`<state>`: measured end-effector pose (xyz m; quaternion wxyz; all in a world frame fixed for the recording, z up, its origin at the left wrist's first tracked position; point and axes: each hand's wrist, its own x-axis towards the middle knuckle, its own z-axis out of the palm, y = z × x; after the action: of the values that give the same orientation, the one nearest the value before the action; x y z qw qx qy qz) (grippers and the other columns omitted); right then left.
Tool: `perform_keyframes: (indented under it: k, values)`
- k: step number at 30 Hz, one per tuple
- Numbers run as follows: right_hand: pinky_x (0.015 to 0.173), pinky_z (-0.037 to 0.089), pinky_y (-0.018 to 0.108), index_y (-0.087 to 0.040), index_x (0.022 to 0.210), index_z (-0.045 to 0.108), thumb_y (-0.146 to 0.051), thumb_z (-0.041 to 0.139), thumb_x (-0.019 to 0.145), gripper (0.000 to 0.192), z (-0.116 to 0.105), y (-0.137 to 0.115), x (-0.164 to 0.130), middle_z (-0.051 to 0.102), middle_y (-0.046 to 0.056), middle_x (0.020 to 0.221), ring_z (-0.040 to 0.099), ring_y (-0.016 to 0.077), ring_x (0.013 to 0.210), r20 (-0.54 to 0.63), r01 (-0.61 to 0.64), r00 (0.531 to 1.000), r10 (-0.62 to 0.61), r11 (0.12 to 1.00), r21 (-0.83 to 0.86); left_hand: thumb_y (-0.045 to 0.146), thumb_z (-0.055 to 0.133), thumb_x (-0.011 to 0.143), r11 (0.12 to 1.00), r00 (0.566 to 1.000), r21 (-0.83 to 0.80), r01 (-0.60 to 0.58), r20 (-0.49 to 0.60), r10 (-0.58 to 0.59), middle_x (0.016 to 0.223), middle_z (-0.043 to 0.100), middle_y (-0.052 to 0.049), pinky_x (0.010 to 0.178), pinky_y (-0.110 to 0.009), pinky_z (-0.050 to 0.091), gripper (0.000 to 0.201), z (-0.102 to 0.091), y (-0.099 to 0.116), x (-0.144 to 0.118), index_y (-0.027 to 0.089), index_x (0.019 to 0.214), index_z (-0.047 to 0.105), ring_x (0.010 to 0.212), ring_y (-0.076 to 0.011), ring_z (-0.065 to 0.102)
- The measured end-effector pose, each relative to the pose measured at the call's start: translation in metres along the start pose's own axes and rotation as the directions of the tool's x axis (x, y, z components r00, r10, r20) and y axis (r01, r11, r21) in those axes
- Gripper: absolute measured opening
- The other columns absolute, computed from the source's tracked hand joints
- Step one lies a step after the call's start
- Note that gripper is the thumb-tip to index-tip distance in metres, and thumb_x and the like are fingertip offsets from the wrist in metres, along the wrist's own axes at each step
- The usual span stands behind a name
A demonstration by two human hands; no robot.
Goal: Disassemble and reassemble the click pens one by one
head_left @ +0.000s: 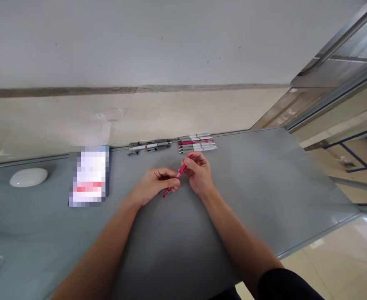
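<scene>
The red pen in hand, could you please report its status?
Left hand, right hand both pinching red pen. Held aslant. Laid-out pens close beyond right hand; no obstruction visible.

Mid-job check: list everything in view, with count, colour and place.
pen in hand: one, red, between both hands
left pen group: at least three, black and white, by the wall
right pen group: several, mostly white and grey, some red, beside it
pixelated rectangular item: one, details masked, left on desk
computer mouse: one, white, far left
desk: one, grey, under the hands
wall: one, grey above beige, behind desk
floor: one, pale, lower right
left hand: one, bare, centre
right hand: one, bare, centre
sleeve: one, dark, right arm
</scene>
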<state>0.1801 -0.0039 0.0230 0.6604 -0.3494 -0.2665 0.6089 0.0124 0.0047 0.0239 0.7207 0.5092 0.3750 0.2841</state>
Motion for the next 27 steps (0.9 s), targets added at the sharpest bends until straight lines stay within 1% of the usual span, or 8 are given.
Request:
perform_keyframes:
  k: [3, 7, 9, 11, 15, 20, 23, 27]
  values:
    - [0.053, 0.049, 0.020, -0.023, 0.074, 0.063, -0.025, 0.084, 0.065, 0.023, 0.000, 0.000, -0.001, 0.063, -0.007, 0.066, 0.058, 0.0074, 0.058, 0.018, -0.017, 1.000, 0.017, 1.000, -0.004, 0.037, 0.079, 0.077, 1.000, 0.999, 0.018, 0.005, 0.036, -0.005, 0.071, 0.071, -0.003, 0.061, -0.026, 0.050, 0.023, 0.001, 0.004, -0.002, 0.016, 0.085, 0.075, 0.064, -0.0132, 0.063]
    - [0.058, 0.056, 0.025, -0.023, 0.075, 0.063, -0.027, 0.083, 0.066, 0.022, 0.001, -0.001, -0.003, 0.063, -0.007, 0.064, 0.059, 0.0093, 0.058, 0.069, -0.041, 0.997, 0.041, 0.999, -0.007, 0.041, 0.074, 0.083, 0.999, 0.988, 0.031, 0.010, 0.154, -0.014, 0.076, 0.073, -0.007, 0.062, -0.026, 0.051, 0.026, -0.003, 0.004, -0.003, 0.015, 0.084, 0.076, 0.066, -0.0143, 0.064]
    - [0.059, 0.057, 0.026, -0.023, 0.075, 0.063, -0.028, 0.082, 0.067, 0.022, 0.001, 0.000, -0.003, 0.063, -0.007, 0.066, 0.060, 0.0095, 0.060, 0.089, -0.034, 0.996, 0.033, 0.999, 0.006, 0.042, 0.072, 0.084, 0.999, 0.982, 0.028, 0.020, 0.187, -0.024, 0.078, 0.074, -0.008, 0.063, -0.026, 0.052, 0.027, -0.005, 0.003, -0.003, 0.015, 0.086, 0.076, 0.067, -0.0145, 0.065]
    - [0.058, 0.056, 0.025, -0.024, 0.075, 0.061, -0.027, 0.081, 0.068, 0.022, 0.000, 0.000, -0.002, 0.062, -0.007, 0.068, 0.059, 0.0089, 0.060, 0.083, -0.017, 0.996, 0.016, 1.000, 0.019, 0.042, 0.073, 0.083, 0.999, 0.987, 0.011, 0.030, 0.157, -0.032, 0.081, 0.075, -0.008, 0.067, -0.028, 0.053, 0.028, -0.005, 0.000, -0.002, 0.015, 0.089, 0.077, 0.070, -0.0154, 0.066]
    - [0.054, 0.053, 0.022, -0.024, 0.072, 0.056, -0.027, 0.082, 0.067, 0.027, -0.001, 0.000, 0.000, 0.059, -0.008, 0.071, 0.056, 0.0070, 0.058, 0.021, 0.023, 0.999, -0.024, 1.000, 0.018, 0.041, 0.080, 0.076, 1.000, 1.000, -0.011, 0.014, 0.024, -0.014, 0.081, 0.075, -0.007, 0.073, -0.031, 0.054, 0.031, -0.003, -0.004, 0.001, 0.017, 0.096, 0.077, 0.072, -0.0167, 0.067]
    - [0.054, 0.052, 0.020, -0.024, 0.071, 0.052, -0.027, 0.084, 0.065, 0.032, 0.001, -0.001, 0.000, 0.058, -0.009, 0.070, 0.056, 0.0066, 0.059, -0.017, 0.033, 0.999, -0.033, 0.999, -0.012, 0.040, 0.082, 0.073, 0.996, 0.999, 0.094, -0.011, -0.047, 0.015, 0.071, 0.071, -0.003, 0.057, -0.025, 0.045, 0.029, 0.002, 0.000, 0.001, 0.017, 0.090, 0.076, 0.064, -0.0139, 0.062]
    - [0.053, 0.051, 0.021, -0.023, 0.069, 0.052, -0.024, 0.084, 0.063, 0.033, 0.002, -0.002, -0.001, 0.058, -0.009, 0.070, 0.056, 0.0069, 0.059, -0.028, 0.016, 0.999, -0.016, 1.000, 0.005, 0.043, 0.077, 0.078, 0.992, 1.000, 0.125, -0.015, -0.007, 0.016, 0.069, 0.069, -0.003, 0.057, -0.025, 0.043, 0.028, 0.004, 0.006, -0.001, 0.016, 0.086, 0.075, 0.063, -0.0131, 0.059]
    - [0.052, 0.053, 0.023, -0.022, 0.067, 0.053, -0.021, 0.086, 0.059, 0.034, 0.002, -0.002, -0.003, 0.060, -0.009, 0.071, 0.057, 0.0074, 0.057, -0.045, -0.012, 0.999, 0.013, 0.999, 0.030, 0.045, 0.064, 0.089, 0.977, 0.992, 0.208, -0.037, 0.126, 0.011, 0.070, 0.068, -0.004, 0.057, -0.024, 0.041, 0.033, 0.002, 0.012, -0.004, 0.015, 0.075, 0.072, 0.061, -0.0115, 0.053]
